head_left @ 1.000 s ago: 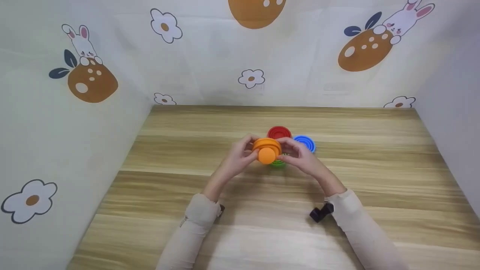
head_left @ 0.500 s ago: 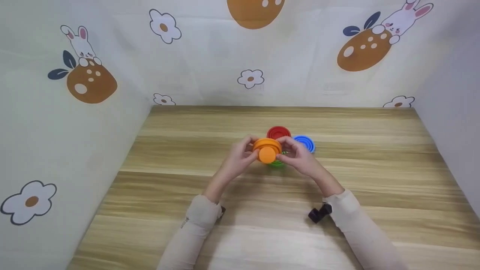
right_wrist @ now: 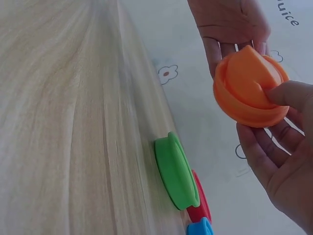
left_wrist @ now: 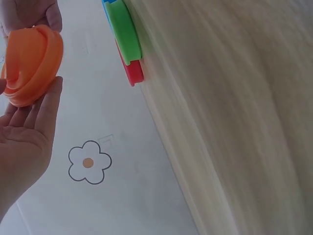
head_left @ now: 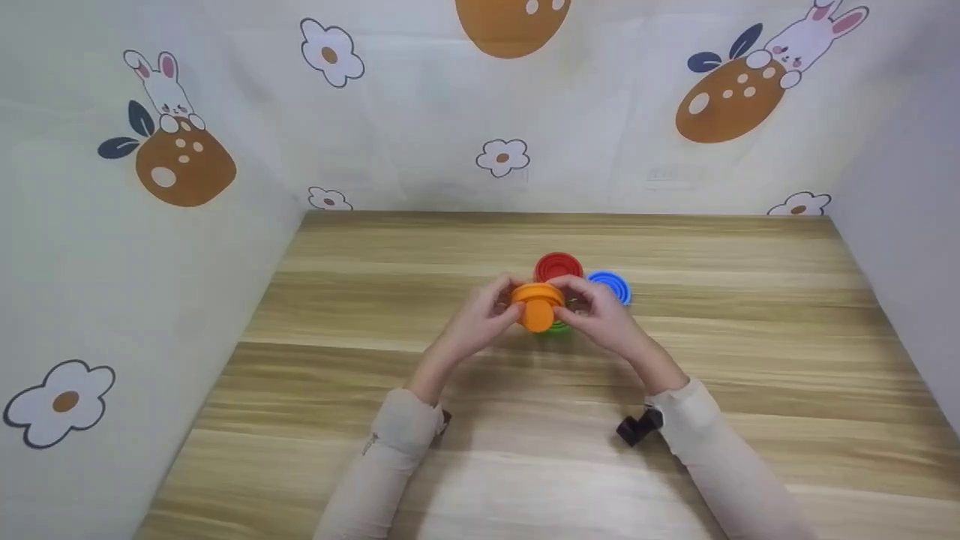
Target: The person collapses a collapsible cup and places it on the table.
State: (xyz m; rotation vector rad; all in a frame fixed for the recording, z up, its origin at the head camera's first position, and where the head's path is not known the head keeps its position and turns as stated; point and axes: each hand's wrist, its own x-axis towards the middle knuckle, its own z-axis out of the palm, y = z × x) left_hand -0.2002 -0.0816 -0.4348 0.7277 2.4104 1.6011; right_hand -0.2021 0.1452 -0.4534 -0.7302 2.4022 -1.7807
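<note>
An orange collapsible cup [head_left: 538,316], soft and ringed, is held up between both hands above the table. My left hand [head_left: 478,321] grips its left side, and my right hand [head_left: 606,321] grips the right side. Thumbs press near the flat round base, which faces me, while the other fingers support the wide rim. In the right wrist view the orange wall [right_wrist: 249,81] looks dented beside the right thumb. Behind and below lie a green collapsed cup [head_left: 557,327], partly covered by the orange one, a red one [head_left: 559,267] and a blue one [head_left: 609,287].
The wood-grain table [head_left: 345,300] meets a patterned cloth wall [head_left: 420,150] at the back and sides. Black wrist cameras [head_left: 640,426] sit at the sleeve cuffs. The green cup [right_wrist: 176,171] stands close to the red one on the table.
The orange cup has dropped slightly and tipped, so its base shows narrower than before. Both hands keep their grip; the coloured cups on the table stay put.
</note>
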